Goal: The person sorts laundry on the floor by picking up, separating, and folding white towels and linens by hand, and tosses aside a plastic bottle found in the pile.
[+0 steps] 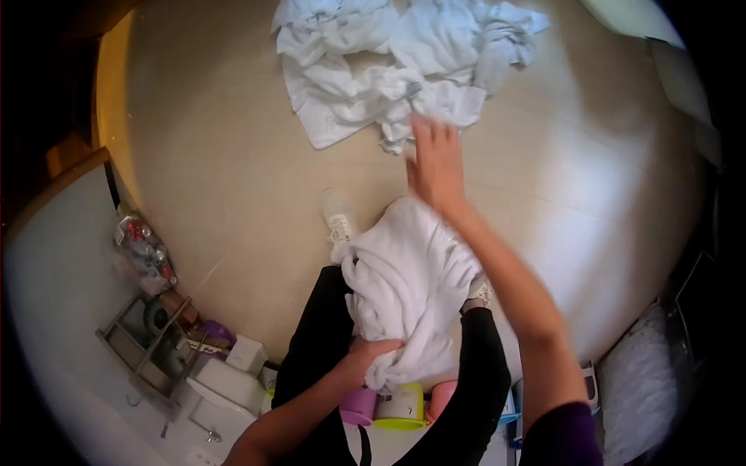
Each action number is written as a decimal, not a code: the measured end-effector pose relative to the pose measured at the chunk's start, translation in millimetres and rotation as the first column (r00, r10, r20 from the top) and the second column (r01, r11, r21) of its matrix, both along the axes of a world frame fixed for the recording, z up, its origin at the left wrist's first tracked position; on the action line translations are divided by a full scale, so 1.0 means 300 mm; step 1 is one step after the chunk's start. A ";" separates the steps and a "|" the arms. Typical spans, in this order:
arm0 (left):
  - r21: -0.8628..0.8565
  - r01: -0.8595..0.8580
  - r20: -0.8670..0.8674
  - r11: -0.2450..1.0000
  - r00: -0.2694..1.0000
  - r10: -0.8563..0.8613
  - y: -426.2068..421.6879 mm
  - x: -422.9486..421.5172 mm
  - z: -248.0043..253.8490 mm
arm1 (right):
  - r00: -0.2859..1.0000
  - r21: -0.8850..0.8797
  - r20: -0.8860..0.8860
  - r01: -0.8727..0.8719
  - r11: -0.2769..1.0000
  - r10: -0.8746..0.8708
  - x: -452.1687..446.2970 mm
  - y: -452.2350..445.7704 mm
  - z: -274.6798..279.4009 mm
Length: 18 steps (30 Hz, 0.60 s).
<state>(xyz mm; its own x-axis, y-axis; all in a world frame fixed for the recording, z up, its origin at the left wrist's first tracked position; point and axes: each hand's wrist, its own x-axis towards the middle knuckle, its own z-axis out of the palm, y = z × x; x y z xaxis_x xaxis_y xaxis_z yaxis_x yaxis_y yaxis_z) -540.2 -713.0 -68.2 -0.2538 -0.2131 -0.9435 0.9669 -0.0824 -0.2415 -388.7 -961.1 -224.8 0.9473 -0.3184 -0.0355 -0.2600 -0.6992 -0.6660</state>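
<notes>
A bunched white towel (404,272) hangs between my legs, its folds falling toward the floor. My left hand (375,357) grips the towel's near end, with the fingers partly hidden in the cloth. Stretched out ahead of me, my right hand (437,159) is open and slightly blurred, with nothing in it. Its fingertips point at the lower edge of a loose heap of white towels (342,85) on the floor. From this angle I cannot tell whether they touch the heap.
Several coloured buckets (400,405) stand behind my legs. To the left are a metal rack (148,353), a white sink (227,382) and a clear bag of cans or bottles (145,252). A whitish bag (643,388) lies at the right. Pale tiles (233,155) cover the floor.
</notes>
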 end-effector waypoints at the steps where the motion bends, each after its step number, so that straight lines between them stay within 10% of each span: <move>1: -0.010 -0.080 -0.031 0.997 0.996 0.080 0.004 0.029 -0.006 | 1.000 -0.259 0.014 0.010 0.966 -0.006 0.140 -0.008 -0.115; 6: -0.075 -0.022 0.157 0.997 0.987 0.034 0.079 0.066 -0.013 | 0.948 -0.480 -0.175 -0.319 0.818 0.267 0.361 0.014 -0.320; 10: -0.126 -0.336 -0.149 0.933 0.937 0.317 0.048 0.108 0.010 | 0.877 -0.064 -0.073 -0.479 0.875 0.475 0.188 0.056 0.207; 14: -0.158 -0.482 -0.210 0.862 0.869 0.448 0.111 0.199 0.195 | 0.943 0.162 -0.269 -0.156 0.974 0.196 -0.069 0.184 0.908; 18: -0.165 -0.444 -0.206 0.881 0.889 0.409 0.202 0.287 0.434 | 0.844 0.534 -0.184 -0.344 0.772 0.503 -0.197 0.311 1.366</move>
